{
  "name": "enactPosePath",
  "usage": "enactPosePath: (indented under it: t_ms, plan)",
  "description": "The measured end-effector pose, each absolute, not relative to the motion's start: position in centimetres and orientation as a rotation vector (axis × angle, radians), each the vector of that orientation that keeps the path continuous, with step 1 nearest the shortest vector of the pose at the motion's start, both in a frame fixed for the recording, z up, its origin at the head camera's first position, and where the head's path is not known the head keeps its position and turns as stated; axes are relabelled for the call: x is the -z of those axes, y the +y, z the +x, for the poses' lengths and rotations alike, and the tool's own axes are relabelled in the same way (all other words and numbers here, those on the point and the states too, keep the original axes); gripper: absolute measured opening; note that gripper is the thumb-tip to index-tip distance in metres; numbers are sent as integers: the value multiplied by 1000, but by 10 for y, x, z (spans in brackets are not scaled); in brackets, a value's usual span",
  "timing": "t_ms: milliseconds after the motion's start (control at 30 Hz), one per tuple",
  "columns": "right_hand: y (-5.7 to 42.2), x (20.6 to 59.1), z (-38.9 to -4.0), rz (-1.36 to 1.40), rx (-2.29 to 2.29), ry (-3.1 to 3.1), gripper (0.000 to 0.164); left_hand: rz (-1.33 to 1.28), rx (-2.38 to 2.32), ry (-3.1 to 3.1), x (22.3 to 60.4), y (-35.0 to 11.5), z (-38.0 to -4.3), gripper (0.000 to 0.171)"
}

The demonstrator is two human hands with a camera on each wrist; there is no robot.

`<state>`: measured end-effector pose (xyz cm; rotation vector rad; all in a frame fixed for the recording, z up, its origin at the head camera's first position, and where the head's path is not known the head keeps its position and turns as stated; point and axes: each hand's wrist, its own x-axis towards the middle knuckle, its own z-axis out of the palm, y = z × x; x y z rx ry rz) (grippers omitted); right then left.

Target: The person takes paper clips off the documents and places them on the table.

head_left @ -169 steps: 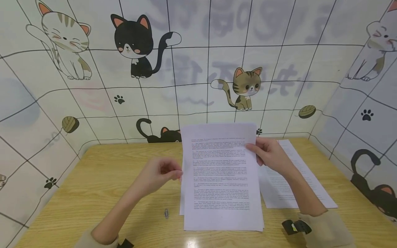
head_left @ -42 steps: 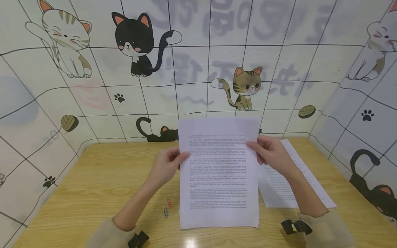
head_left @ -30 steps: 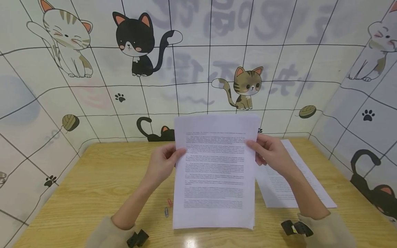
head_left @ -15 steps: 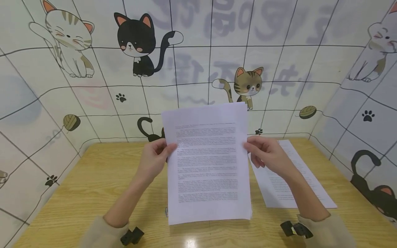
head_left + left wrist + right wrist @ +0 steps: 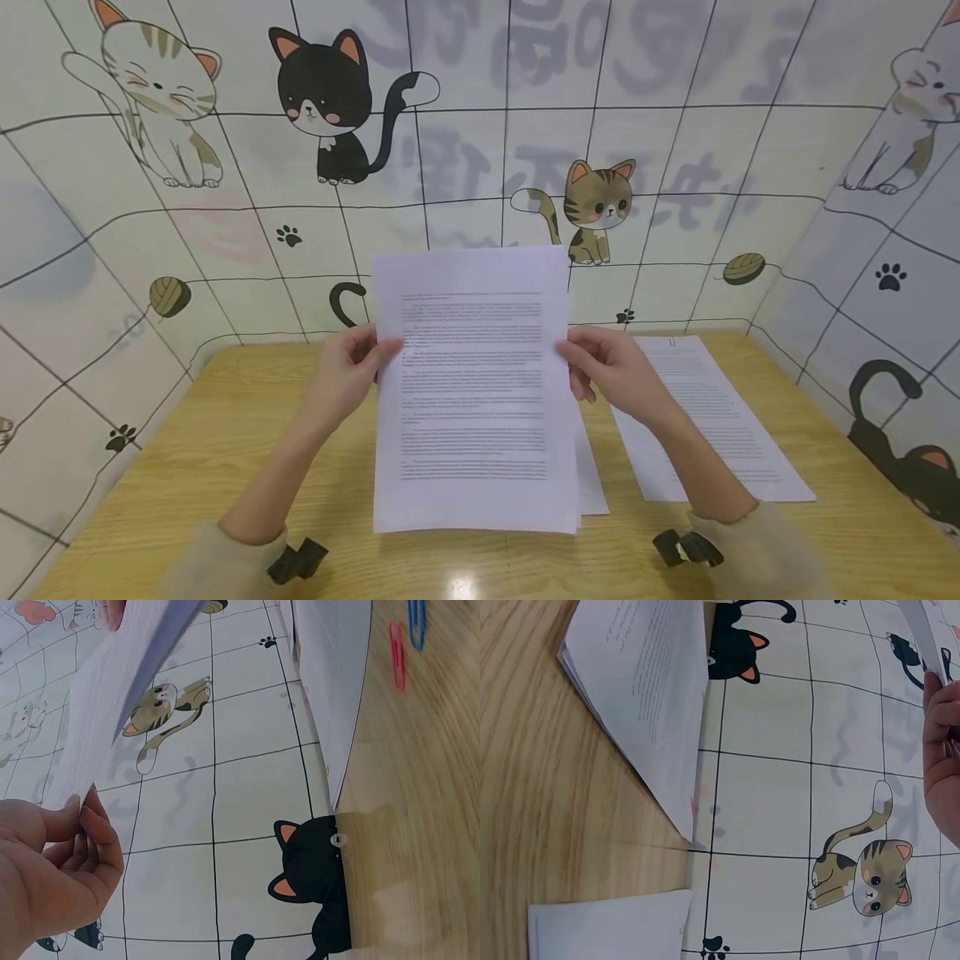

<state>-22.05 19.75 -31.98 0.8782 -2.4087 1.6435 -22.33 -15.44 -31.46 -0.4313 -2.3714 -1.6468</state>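
Observation:
Printed sheets of paper [image 5: 474, 392] are held raised and upright in the head view, between my two hands. My left hand [image 5: 348, 367] pinches their left edge, thumb on the front. On the opposite edge, my right hand [image 5: 618, 371] pinches with thumb and fingers. In the left wrist view, the left hand [image 5: 60, 862] grips the edge of the raised sheets [image 5: 97, 712]. Behind them another paper stack [image 5: 592, 479] lies on the table, mostly hidden in the head view. A red paper clip [image 5: 397, 656] and a blue paper clip [image 5: 416, 626] lie beside it.
A separate printed stack [image 5: 705, 425] lies to the right on the wooden table [image 5: 187, 467], a red paper clip [image 5: 672, 342] at its top edge. A wall with cat drawings [image 5: 480, 167] rises behind the table.
Over the last second both hands have carried the sheets left and slightly up, uncovering part of the stack behind. The left hand's earlier red paper clip was put down on the table before that.

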Motion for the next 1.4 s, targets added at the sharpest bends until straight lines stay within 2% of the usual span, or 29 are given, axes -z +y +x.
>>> enactPosePath:
  t_ms: [267,467,733,1067,1400]
  plan:
    - [171,324,-229,785,-1682,-2380,21,-502,1582,-2431,316,-181,-229,22]
    - [151,322,-234,738,-1774,-2332,19,-489,1531,-2497,316,-197,-227,24]
    - [124,325,-244,621,-1832,-2323,16,-298,1433,-2537,314,-212,-229,28]
    - [86,333,-258,448,-2052,-2351,21,-85,1293,-2603,317,-236,-238,32]
    - [57,343,-258,629,-1965,-2532,19,90,1263,-2724,315,-267,-241,46]
